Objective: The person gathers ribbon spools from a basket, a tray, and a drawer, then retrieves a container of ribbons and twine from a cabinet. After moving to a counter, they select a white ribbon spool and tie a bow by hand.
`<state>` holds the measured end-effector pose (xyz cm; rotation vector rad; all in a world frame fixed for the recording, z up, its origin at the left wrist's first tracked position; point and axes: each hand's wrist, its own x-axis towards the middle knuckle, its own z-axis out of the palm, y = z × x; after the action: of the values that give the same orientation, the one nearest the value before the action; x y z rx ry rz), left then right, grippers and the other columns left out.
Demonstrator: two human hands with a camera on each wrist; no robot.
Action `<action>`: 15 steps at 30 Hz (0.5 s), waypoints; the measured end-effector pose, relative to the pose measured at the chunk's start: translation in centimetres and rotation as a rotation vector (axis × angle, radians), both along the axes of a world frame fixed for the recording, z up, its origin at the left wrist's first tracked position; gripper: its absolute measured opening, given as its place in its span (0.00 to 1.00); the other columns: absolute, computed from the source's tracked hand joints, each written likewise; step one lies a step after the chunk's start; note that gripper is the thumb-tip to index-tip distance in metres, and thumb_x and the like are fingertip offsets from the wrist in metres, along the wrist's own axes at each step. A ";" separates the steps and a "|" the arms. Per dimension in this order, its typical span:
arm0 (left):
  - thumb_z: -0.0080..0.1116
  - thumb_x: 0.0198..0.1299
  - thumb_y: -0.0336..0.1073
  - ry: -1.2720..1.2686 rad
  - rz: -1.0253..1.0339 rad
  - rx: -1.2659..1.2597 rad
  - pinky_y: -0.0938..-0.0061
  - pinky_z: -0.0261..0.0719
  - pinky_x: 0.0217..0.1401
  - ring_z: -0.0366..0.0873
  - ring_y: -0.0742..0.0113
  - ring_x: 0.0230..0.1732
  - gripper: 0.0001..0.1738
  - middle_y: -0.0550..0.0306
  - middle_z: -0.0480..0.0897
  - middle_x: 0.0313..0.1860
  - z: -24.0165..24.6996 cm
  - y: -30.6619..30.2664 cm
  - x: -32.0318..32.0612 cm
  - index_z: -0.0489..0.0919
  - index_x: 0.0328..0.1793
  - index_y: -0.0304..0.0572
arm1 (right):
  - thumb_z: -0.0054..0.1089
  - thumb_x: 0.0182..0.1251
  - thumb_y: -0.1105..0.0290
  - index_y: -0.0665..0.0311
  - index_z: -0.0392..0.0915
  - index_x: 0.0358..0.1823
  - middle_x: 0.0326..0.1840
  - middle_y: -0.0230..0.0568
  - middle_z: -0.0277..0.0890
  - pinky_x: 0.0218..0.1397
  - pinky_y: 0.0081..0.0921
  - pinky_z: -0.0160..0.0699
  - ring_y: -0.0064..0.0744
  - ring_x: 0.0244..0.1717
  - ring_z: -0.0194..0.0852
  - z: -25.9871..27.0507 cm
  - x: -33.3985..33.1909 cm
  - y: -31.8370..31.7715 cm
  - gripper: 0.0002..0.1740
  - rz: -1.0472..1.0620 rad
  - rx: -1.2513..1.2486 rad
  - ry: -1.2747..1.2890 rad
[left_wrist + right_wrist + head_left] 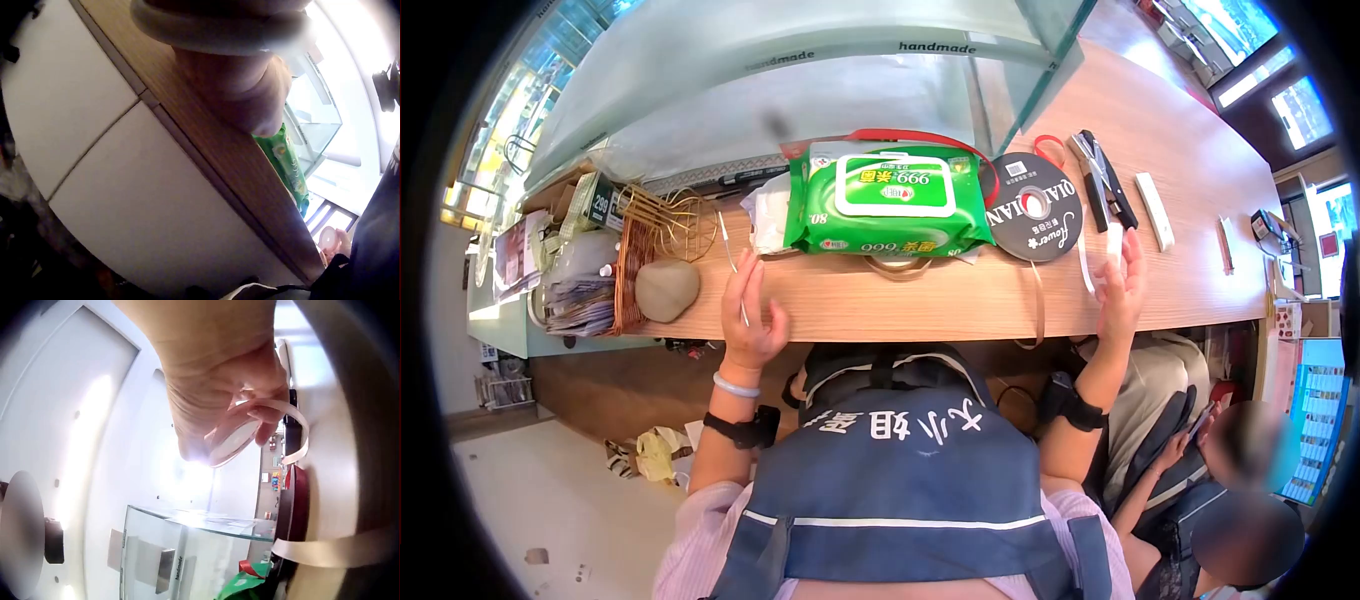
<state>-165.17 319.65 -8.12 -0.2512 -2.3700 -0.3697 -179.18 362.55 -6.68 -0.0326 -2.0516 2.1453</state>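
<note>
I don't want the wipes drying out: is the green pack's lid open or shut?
Shut: the lid lies flat over the green pack.

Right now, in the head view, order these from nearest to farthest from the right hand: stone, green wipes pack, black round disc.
From the right hand:
1. Black round disc, just up and to the left in the picture.
2. Green wipes pack, middle of the table.
3. Stone, far left, beside the wicker basket.
</note>
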 end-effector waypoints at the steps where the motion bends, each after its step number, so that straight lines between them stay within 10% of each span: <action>1: 0.50 0.44 0.19 -0.011 0.006 -0.006 0.59 0.68 0.65 0.67 0.41 0.64 0.31 0.40 0.68 0.60 0.0 -0.1 0.1 0.67 0.60 0.24 | 0.60 0.60 0.69 0.64 0.56 0.69 0.60 0.38 0.63 0.34 0.13 0.69 0.21 0.45 0.71 -0.1 0.2 0.0 0.36 -0.024 0.039 -0.002; 15: 0.47 0.45 0.18 0.013 0.008 -0.008 0.58 0.69 0.65 0.68 0.42 0.62 0.29 0.38 0.68 0.60 -0.4 0.1 0.2 0.67 0.60 0.22 | 0.68 0.55 0.64 0.72 0.63 0.62 0.58 0.47 0.67 0.54 0.24 0.71 0.29 0.54 0.69 1.7 -1.4 -5.5 0.36 0.016 -0.095 -0.200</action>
<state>-165.00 319.70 -8.48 -0.2470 -2.3595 -0.3541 -180.60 357.01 -4.98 -0.2545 -2.0559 2.3331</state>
